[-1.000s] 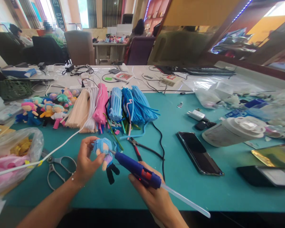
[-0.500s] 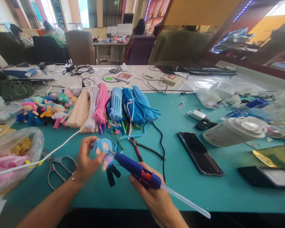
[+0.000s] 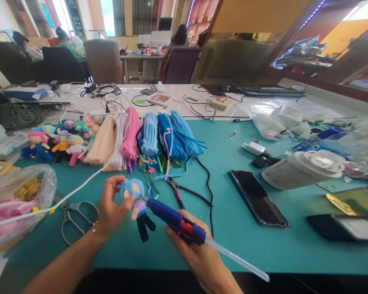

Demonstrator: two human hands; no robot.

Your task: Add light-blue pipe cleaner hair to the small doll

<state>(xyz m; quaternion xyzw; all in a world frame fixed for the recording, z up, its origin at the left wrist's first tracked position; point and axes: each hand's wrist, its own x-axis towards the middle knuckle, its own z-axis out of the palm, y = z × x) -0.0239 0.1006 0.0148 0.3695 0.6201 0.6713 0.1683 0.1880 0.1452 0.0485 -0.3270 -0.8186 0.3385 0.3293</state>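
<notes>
My left hand (image 3: 115, 208) pinches a small doll (image 3: 138, 206) with light blue hair, a lilac and blue top and black legs. Its thumb lies over the doll near the face. My right hand (image 3: 196, 247) is wrapped round a dark blue glue gun (image 3: 171, 216) with a red part and a clear glue stick (image 3: 237, 259) out of its back. The gun's nozzle points left and meets the doll at the neck, just under the hair; whether it touches cannot be made out. Pliers (image 3: 178, 192) with red and black handles lie beyond the gun.
Scissors (image 3: 75, 214) and a plastic bag (image 3: 33, 204) lie left, with a white cable across them. Finished dolls (image 3: 61, 141) and pipe cleaner bundles (image 3: 129, 139) stand behind. A phone (image 3: 259, 198) and a cup (image 3: 300, 169) are right. People sit in the background.
The glue gun and my right hand have shifted very slightly left. My left hand and the doll have hardly moved.
</notes>
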